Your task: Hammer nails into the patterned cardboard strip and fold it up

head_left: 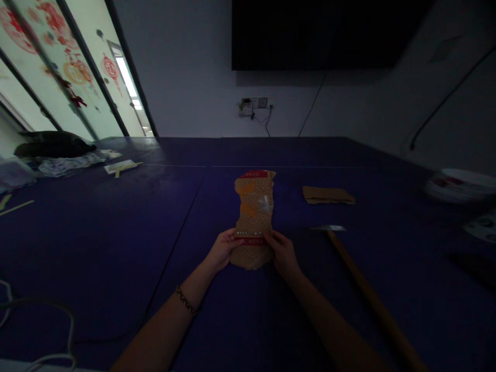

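Note:
Between my two hands is a torn piece of brown cardboard [253, 219] with red bands, orange print and a shiny patch like clear tape. My left hand [223, 250] grips its lower left edge, thumb on top. On the lower right edge, my right hand [283, 253] pinches it the same way. The cardboard's far end points away from me. To the right lies a hammer-like tool [360, 279] with a long wooden handle and a narrow metal head. Beyond the tool rests a folded stack of brown cardboard [327, 195].
The dark blue surface [127, 268] has a seam running across it. White cables [70, 330] lie at the lower left. A white tray [122, 166] and a dark bag-like object [54, 144] sit at the far left. A patterned bowl [461, 185] stands at right.

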{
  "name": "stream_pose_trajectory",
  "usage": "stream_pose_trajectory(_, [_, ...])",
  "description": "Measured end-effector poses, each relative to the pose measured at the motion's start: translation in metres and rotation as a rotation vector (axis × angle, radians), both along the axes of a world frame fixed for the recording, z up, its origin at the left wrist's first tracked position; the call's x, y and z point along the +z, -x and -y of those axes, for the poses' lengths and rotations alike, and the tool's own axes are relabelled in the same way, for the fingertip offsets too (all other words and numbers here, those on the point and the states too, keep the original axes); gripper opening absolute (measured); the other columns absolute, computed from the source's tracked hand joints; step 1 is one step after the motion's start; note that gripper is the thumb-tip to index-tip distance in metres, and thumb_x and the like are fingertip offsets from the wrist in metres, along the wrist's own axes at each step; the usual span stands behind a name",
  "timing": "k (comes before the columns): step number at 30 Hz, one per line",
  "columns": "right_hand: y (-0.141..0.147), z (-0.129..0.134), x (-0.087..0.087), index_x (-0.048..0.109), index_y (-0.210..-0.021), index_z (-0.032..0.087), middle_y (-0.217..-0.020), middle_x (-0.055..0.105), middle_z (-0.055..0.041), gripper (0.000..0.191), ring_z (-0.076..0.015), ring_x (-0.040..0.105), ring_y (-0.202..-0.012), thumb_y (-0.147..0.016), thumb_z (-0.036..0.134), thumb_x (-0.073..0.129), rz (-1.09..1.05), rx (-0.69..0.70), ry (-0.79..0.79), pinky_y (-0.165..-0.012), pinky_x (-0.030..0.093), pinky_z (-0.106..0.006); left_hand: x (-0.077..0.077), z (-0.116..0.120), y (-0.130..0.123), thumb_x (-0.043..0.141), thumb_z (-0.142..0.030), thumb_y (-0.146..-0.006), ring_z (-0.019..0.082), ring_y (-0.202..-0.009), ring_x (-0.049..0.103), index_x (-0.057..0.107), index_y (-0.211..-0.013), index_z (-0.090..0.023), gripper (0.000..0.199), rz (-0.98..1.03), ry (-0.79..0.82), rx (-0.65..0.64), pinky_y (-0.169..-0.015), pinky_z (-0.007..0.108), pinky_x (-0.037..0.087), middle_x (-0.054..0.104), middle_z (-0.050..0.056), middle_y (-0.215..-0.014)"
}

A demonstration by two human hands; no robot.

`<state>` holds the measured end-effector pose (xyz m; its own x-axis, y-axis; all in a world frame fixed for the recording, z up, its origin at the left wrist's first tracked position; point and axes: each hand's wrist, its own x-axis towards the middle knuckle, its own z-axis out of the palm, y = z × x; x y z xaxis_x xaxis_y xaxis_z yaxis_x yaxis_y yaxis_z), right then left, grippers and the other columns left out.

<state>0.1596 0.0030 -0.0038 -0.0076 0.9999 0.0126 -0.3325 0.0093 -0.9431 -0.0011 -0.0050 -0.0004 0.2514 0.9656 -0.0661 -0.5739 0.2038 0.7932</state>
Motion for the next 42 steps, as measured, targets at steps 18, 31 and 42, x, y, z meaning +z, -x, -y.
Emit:
stream_pose_trajectory(18, [0.0008,-0.0018,-0.0034,0.068,-0.080,0.021,-0.078,0.069,0.0009,0.023,-0.0187,0.059,-0.073,-0.061,0.033,0.067,-0.045,0.030,0.038,-0.071,0.045,-0.032,-0.0016,-0.0021,0.0011,0.070,-0.014,-0.057,0.018,-0.073,0.063,0.061,-0.091,-0.011,0.035,0.024,0.014,-0.011,-0.078,0.030,0.043,0.068,0.009,-0.085])
stream_pose_trajectory(31, [0.0024,-0.0012,-0.0003,0.068,-0.079,0.022,-0.076,0.069,0.0017,0.023,-0.0183,0.059,-0.073,-0.058,0.032,0.069,-0.094,0.015,0.080,-0.069,0.045,-0.030,-0.0036,-0.0026,0.0008,0.070,-0.016,-0.058,0.019,-0.079,0.063,0.060,-0.094,-0.011,0.037,0.038,-0.007,-0.018,-0.081,0.031,0.042,0.066,0.010,-0.092])
stream_pose_trajectory(42, [0.0013,-0.0020,-0.0028,0.068,-0.081,0.022,-0.079,0.069,0.0017,0.021,-0.0161,0.060,-0.073,-0.061,0.030,0.068,-0.117,0.055,0.059,-0.071,0.045,-0.028,0.0002,0.0000,-0.0005,0.071,-0.017,-0.058,0.018,-0.078,0.063,0.061,-0.092,-0.012,0.037,0.020,0.004,0.006,-0.082,0.031,0.041,0.067,0.008,-0.088])
